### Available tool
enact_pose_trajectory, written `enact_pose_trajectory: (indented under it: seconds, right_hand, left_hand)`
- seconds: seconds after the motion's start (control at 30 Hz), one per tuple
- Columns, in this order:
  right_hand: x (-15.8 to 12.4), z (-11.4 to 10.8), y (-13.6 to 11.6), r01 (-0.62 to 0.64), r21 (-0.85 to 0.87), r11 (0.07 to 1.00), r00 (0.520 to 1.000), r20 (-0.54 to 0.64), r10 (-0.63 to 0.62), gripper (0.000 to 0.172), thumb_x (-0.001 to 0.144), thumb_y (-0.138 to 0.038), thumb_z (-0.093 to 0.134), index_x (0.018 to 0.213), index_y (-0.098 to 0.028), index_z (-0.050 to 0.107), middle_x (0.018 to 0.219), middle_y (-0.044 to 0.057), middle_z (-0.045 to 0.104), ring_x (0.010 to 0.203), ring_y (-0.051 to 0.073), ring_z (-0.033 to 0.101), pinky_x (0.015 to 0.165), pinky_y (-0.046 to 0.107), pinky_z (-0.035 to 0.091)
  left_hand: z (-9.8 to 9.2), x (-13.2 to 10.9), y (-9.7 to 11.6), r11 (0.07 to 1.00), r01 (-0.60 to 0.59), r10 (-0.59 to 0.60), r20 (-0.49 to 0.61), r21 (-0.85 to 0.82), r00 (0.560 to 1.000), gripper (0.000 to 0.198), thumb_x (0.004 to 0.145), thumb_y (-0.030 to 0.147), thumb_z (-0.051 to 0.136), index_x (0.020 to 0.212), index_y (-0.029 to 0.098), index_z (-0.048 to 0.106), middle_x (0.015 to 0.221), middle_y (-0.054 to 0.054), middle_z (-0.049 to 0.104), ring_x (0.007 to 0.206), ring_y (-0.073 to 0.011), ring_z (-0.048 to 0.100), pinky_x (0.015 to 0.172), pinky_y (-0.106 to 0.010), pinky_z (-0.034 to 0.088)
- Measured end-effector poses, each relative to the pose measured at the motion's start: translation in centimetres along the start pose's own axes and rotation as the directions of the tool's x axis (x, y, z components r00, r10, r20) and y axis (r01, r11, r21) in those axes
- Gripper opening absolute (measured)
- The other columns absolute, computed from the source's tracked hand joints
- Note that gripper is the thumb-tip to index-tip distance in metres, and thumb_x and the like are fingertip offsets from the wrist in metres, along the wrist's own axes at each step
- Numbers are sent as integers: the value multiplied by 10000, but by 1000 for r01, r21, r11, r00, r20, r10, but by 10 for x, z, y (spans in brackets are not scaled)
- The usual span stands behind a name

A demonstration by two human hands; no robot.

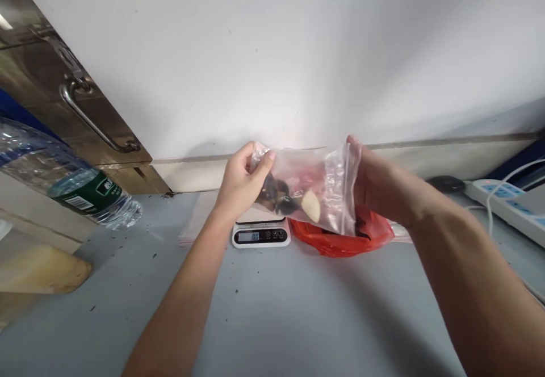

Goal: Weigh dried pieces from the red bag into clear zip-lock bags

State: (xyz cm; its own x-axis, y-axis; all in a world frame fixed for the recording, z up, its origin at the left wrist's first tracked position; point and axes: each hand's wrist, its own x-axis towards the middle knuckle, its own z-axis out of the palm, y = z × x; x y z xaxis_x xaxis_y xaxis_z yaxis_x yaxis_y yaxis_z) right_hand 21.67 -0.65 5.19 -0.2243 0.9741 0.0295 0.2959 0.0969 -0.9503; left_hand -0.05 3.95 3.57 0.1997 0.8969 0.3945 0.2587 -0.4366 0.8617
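Note:
Both my hands hold a clear zip bag (323,187) up in the air above the grey table (272,309). My left hand (240,181) pinches its left top corner. My right hand (374,181) grips its right side from behind. Inside the bag lie dark pieces and one pale piece (311,205). Below the bag stands a small white digital scale (261,234) whose display reads 0.0. To the right of the scale lies a crumpled red plastic bag (340,241), partly hidden by the clear bag.
A plastic water bottle (63,178) lies tilted at the left, above a yellowish object (42,269). A metal door with a handle (91,118) stands at the far left. A white power strip (506,201) with cables and a dark mouse-like object (446,183) sit at the right. A white wall rises behind.

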Motion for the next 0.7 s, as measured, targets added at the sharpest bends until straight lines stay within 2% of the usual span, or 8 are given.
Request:
enact_pose_trajectory:
  seconds: [0.13,0.23,0.3,0.43,0.47,0.53,0.6,0.7]
  right_hand:
    - [0,-4,3,-167,206,964,979,154,137,631,702,-822,728,805,-199,709,752,73,719,676,210,682,639,332,576]
    - [-1,-2,-2,-182,110,977,974,158,164,481,619,-605,914,696,-185,693,687,35,691,624,161,639,609,294,537]
    - [0,0,-3,-191,52,980,968,174,179,473,615,-588,914,650,-178,680,641,20,660,579,143,596,564,291,503]
    - [3,2,2,-157,-1,988,979,128,156,458,599,-564,901,614,-186,644,589,-16,578,546,121,530,512,275,433]
    - [4,3,4,-145,-10,989,983,115,145,449,606,-553,890,604,-187,631,587,-19,568,541,117,516,501,271,412]
    - [6,5,7,-132,-22,991,986,103,133,428,626,-536,863,599,-187,616,594,-17,564,537,112,498,489,264,380]
    - [8,8,8,-129,-23,991,988,87,130,427,613,-533,864,607,-186,614,609,-15,575,545,112,492,486,261,357]
    - [10,14,7,-102,-5,995,993,59,102,480,583,-584,873,594,-191,597,615,-18,581,567,115,489,512,265,357]
  left_hand:
    - [-16,0,-5,988,35,-33,-15,152,999,281,961,292,588,719,215,466,635,40,489,591,-127,500,556,-248,353]
    - [-21,0,-11,971,49,-50,-2,234,999,236,969,306,597,772,218,503,628,49,507,572,-129,488,570,-258,363]
    - [-21,1,-16,949,74,-60,-53,308,997,119,948,288,639,897,226,551,652,58,532,567,-133,498,593,-264,396]
    - [-15,1,-19,888,-18,99,-151,460,984,242,848,204,746,1046,223,609,906,-1,630,792,-165,627,767,-298,506]
    - [-14,0,-17,893,-58,103,-79,446,992,179,859,234,745,993,213,629,912,-12,644,813,-170,636,774,-302,513]
    - [-10,-4,-11,941,-87,19,208,326,978,150,910,326,711,869,198,643,814,-14,680,754,-167,645,721,-293,515]
    - [-8,-8,-5,978,-30,-72,473,206,878,217,939,363,677,806,195,642,728,-9,713,681,-158,658,658,-278,504]
    - [-5,-11,-1,986,34,-124,587,162,800,217,945,282,627,747,193,633,734,-19,763,675,-162,688,649,-281,510]
